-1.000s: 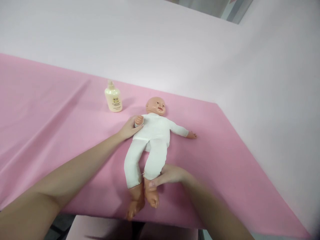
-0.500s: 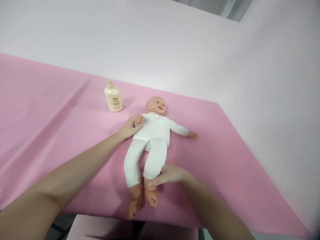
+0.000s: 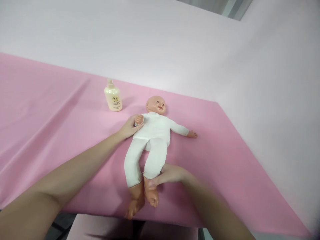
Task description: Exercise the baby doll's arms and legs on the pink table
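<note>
A baby doll [image 3: 154, 128] with a white cloth body lies on its back on the pink-covered table [image 3: 220, 160], its head away from me and its feet near the front edge. My left hand [image 3: 129, 126] is closed around the doll's arm near its small fist, on the left side of the body. My right hand [image 3: 167, 176] grips the doll's lower leg on the right, thumb over the ankle; the other fingers are hidden beneath the leg. The doll's other arm stretches out to the right, and its other leg lies untouched.
A cream pump bottle [image 3: 114, 98] with a dark printed label stands upright on the table, left of the doll's head. Folds run through the pink cloth at the left. A white wall [image 3: 125, 40] rises behind the table. Something pale pink [image 3: 100, 226] shows below the front edge.
</note>
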Demonstrator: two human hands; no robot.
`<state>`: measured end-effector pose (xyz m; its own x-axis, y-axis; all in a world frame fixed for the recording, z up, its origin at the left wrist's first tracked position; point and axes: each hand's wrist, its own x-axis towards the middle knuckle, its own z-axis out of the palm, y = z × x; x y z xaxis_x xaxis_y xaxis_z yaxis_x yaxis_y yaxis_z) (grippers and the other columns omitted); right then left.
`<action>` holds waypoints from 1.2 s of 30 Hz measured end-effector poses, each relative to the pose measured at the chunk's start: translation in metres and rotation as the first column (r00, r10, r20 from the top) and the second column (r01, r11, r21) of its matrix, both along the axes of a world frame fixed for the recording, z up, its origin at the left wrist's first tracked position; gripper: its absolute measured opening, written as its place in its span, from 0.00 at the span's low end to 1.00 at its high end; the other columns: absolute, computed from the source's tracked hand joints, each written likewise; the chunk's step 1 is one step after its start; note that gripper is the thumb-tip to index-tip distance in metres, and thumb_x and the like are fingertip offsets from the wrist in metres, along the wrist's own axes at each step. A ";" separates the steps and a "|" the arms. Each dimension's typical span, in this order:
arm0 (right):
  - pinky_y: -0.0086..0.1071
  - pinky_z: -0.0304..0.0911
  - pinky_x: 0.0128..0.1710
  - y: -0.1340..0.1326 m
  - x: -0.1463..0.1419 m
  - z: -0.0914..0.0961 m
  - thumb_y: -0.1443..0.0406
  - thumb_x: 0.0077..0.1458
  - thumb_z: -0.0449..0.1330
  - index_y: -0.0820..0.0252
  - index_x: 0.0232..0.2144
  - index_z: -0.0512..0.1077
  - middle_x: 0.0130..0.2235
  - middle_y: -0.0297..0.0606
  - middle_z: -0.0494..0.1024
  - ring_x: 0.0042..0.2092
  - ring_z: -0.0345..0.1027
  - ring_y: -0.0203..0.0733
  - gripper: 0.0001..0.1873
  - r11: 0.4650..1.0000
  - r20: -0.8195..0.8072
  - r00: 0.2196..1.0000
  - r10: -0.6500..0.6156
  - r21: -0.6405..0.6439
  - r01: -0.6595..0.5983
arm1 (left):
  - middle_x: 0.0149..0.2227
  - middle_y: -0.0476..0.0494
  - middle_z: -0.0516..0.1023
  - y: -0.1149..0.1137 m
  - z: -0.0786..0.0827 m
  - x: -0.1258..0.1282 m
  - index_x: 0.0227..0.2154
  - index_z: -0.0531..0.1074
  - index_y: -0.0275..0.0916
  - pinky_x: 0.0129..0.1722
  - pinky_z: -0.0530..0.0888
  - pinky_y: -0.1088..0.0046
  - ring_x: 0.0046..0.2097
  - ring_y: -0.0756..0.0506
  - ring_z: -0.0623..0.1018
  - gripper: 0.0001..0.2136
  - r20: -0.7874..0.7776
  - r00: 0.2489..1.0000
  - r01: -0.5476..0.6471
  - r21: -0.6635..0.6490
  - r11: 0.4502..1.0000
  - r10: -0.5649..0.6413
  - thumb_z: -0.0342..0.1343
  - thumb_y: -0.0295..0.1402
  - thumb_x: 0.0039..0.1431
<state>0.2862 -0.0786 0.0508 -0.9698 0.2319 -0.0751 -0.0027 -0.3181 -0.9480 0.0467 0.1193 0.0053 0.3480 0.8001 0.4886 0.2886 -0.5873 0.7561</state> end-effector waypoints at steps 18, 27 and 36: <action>0.35 0.79 0.52 0.000 0.001 -0.001 0.40 0.71 0.71 0.63 0.35 0.84 0.35 0.44 0.89 0.43 0.87 0.46 0.31 0.998 0.034 0.998 -0.048 0.030 0.047 | 0.47 0.36 0.87 0.002 -0.005 0.000 0.45 0.77 0.45 0.60 0.83 0.48 0.51 0.33 0.84 0.24 -0.006 1.000 -0.003 -0.006 1.000 0.003 0.62 0.62 0.68; 0.36 0.79 0.52 0.001 0.000 -0.003 0.37 0.68 0.71 0.60 0.32 0.80 0.34 0.44 0.89 0.44 0.87 0.48 0.33 1.000 0.073 0.997 -0.027 0.016 0.026 | 0.44 0.38 0.87 0.000 -0.001 0.001 0.43 0.76 0.45 0.58 0.83 0.50 0.49 0.34 0.84 0.25 -0.001 1.000 0.003 -0.022 1.000 -0.003 0.62 0.63 0.67; 0.37 0.80 0.53 0.001 0.000 -0.003 0.39 0.69 0.72 0.62 0.34 0.81 0.34 0.46 0.89 0.46 0.89 0.50 0.32 0.999 0.055 0.998 -0.040 0.035 0.038 | 0.45 0.37 0.87 -0.002 0.002 0.001 0.43 0.77 0.45 0.58 0.84 0.48 0.49 0.33 0.84 0.24 0.009 1.000 -0.005 -0.027 1.000 0.005 0.64 0.63 0.66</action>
